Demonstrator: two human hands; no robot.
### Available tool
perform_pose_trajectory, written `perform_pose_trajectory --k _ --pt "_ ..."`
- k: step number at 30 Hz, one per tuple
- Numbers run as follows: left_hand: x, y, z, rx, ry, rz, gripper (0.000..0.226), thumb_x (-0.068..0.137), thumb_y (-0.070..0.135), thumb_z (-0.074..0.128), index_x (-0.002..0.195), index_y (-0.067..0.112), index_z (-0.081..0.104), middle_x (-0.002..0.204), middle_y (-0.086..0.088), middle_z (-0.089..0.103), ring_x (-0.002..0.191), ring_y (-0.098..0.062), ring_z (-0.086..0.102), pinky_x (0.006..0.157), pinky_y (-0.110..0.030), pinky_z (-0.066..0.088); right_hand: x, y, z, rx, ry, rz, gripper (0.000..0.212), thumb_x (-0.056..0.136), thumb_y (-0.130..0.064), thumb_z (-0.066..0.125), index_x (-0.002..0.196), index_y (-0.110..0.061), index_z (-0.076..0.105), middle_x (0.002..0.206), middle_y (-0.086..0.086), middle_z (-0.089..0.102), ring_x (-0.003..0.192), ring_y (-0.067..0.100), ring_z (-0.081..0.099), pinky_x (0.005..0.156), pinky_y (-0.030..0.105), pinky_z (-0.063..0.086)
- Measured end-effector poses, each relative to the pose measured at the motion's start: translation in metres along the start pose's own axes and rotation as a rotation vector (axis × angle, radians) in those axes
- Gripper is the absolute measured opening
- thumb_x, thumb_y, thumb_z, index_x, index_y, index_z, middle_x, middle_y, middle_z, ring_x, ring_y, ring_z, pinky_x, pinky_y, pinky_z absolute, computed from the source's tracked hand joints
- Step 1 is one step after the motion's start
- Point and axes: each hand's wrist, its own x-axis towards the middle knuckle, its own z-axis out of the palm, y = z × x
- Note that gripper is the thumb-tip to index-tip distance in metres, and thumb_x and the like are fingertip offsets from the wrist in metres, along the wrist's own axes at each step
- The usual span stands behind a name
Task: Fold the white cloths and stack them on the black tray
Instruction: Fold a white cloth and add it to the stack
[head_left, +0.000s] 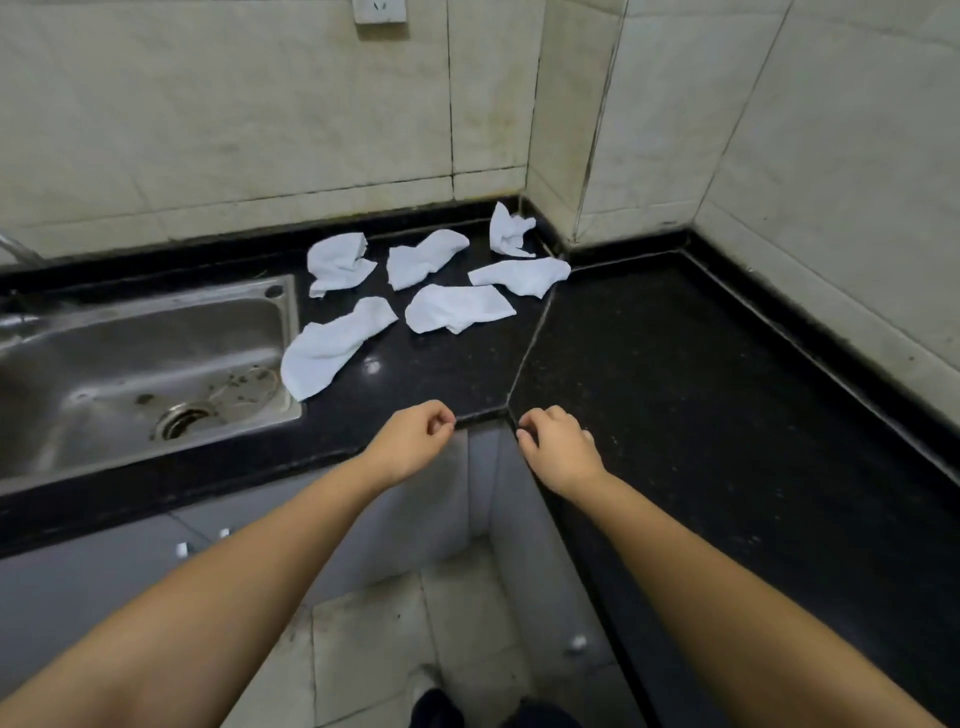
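Several crumpled white cloths lie scattered on the black countertop (675, 374) near the inner corner. The nearest cloth (332, 348) lies beside the sink; others lie at the middle (460, 307), back left (337, 262), back middle (423, 257), right (524, 275) and in the corner (509, 231). My left hand (413, 441) and my right hand (558, 449) hover at the counter's front edge, fingers loosely curled, holding nothing. Both are well short of the cloths. No black tray is in view.
A steel sink (145, 374) is set in the counter at the left, with a faucet (21, 249) at its far edge. Tiled walls close the back and right. Grey cabinet fronts (104, 582) and a tiled floor (389, 649) lie below.
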Motion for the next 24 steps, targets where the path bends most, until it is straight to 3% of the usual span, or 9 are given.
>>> perform_pose_trajectory --k 8,13,16,20,24 --pt "0.111 -0.033 -0.04 -0.024 -0.008 -0.035 0.011 0.091 0.019 0.051 0.096 0.019 0.061 0.083 0.001 0.06 0.075 -0.013 0.054 0.062 -0.021 0.041 0.119 -0.02 -0.001 -0.038 -0.02 0.04 0.031 0.099 -0.032 0.041 0.123 -0.017 0.053 0.126 0.007 0.05 0.117 0.024 0.049 0.098 0.041 0.038" --pt "0.182 -0.047 -0.048 0.001 -0.015 -0.08 0.016 0.092 0.019 0.051 0.104 0.015 0.061 0.088 0.001 0.059 0.082 -0.016 0.056 0.078 -0.029 0.046 0.214 -0.015 0.0 -0.032 -0.033 0.022 0.03 0.098 -0.031 0.042 0.121 -0.016 0.054 0.124 0.008 0.05 0.115 0.027 0.05 0.095 0.042 0.04" --pt "0.222 -0.054 -0.049 0.092 -0.03 -0.1 0.02 0.091 0.018 0.05 0.109 0.015 0.058 0.095 -0.002 0.059 0.09 -0.021 0.057 0.083 -0.034 0.048 0.264 -0.01 0.0 -0.034 -0.043 0.015 0.029 0.098 -0.028 0.043 0.122 -0.015 0.054 0.125 0.009 0.05 0.117 0.027 0.048 0.096 0.043 0.041" --pt "0.259 -0.067 -0.041 0.264 0.004 -0.097 0.037 0.092 0.024 0.052 0.128 0.015 0.048 0.124 -0.008 0.049 0.115 -0.025 0.047 0.095 -0.038 0.045 0.312 0.001 0.002 -0.111 -0.061 -0.005 0.033 0.096 -0.022 0.045 0.128 -0.016 0.049 0.131 0.009 0.045 0.121 0.029 0.041 0.096 0.044 0.037" --pt "0.275 -0.08 -0.03 0.478 -0.063 -0.027 0.036 0.091 0.03 0.053 0.123 0.014 0.05 0.125 -0.007 0.047 0.112 -0.026 0.046 0.092 -0.034 0.041 0.331 0.011 0.011 -0.23 -0.052 -0.024 0.031 0.094 -0.022 0.047 0.124 -0.017 0.051 0.131 0.008 0.043 0.121 0.028 0.039 0.096 0.039 0.034"
